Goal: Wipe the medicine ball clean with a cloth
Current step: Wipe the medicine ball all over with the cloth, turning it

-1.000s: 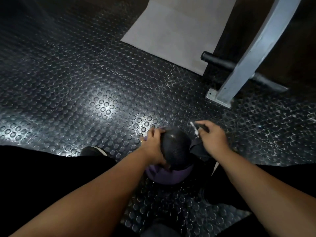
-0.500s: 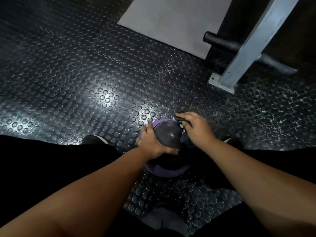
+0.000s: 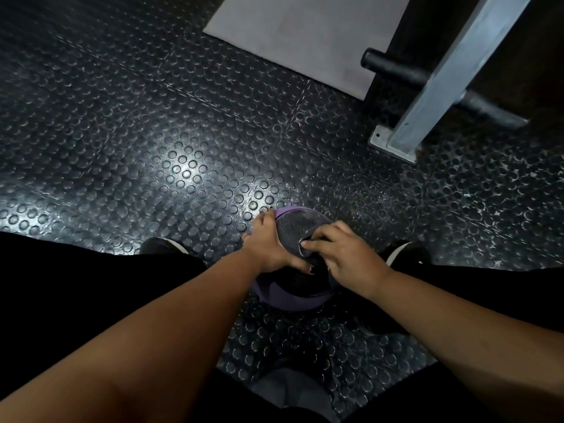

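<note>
A black and purple medicine ball (image 3: pixel 293 297) rests on the studded floor between my feet. My left hand (image 3: pixel 268 245) grips its left side, thumb across the near top. My right hand (image 3: pixel 345 254) presses a dark grey cloth (image 3: pixel 297 232) onto the top of the ball, fingers bunched on the cloth's near edge. The cloth covers most of the upper surface; a purple strip of the ball shows at the far rim.
A grey steel post with a bolted base plate (image 3: pixel 393 145) stands to the far right, a black bar (image 3: pixel 393 70) crossing behind it. A grey mat (image 3: pixel 305 35) lies ahead. My shoes (image 3: pixel 161 247) and dark trousers flank the ball.
My right hand has come from the ball's right side onto its top with the cloth, now spread over the upper surface. My left hand has kept its hold on the left side.
</note>
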Demonstrator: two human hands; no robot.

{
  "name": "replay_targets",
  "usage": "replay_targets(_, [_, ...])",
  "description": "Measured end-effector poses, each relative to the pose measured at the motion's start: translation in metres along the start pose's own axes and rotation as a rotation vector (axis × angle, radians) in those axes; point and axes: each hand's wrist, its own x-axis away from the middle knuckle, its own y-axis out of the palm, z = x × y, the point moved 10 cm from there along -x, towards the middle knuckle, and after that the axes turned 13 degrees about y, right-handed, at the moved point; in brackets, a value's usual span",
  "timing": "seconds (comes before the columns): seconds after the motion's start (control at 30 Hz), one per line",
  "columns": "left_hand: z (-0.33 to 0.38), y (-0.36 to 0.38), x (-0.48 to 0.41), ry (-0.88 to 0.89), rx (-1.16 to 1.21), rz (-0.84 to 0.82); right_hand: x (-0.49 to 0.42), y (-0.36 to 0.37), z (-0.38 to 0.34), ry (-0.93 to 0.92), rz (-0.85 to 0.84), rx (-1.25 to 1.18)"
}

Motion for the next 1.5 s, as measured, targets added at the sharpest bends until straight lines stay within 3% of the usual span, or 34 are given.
replay_targets(0.17, [0.008,0.005,0.001,0.031,-0.075,-0.034,-0.039,-0.006,0.035,0.232,0.107,-0.035])
replay_targets(0.3, [0.008,0.001,0.001,0.028,-0.076,-0.019,-0.054,0.000,0.041,0.317,0.026,-0.061])
replay_targets(0.57, [0.003,-0.001,-0.009,-0.013,-0.021,-0.050,0.002,-0.001,0.013,0.171,-0.044,0.037])
replay_targets(0.73, [0.005,0.000,-0.011,0.020,-0.046,-0.045,0.005,0.003,0.010,0.030,0.038,0.181])
replay_targets(0.87, [0.005,-0.002,-0.012,0.021,-0.057,-0.037,-0.006,0.002,0.014,0.019,0.049,0.198])
replay_targets(1.1, [0.014,0.005,-0.008,0.054,-0.157,-0.060,-0.061,-0.002,0.037,0.326,-0.015,0.097])
replay_targets(1.27, [0.012,-0.002,-0.014,0.055,-0.108,-0.049,-0.065,-0.056,0.060,0.517,0.273,-0.128])
replay_targets(1.43, [0.017,0.001,-0.017,0.068,-0.150,-0.068,-0.063,-0.008,0.034,0.424,0.062,0.100])
replay_targets(1.5, [0.019,0.000,-0.019,0.078,-0.188,-0.077,-0.055,0.004,0.021,0.369,0.050,0.184])
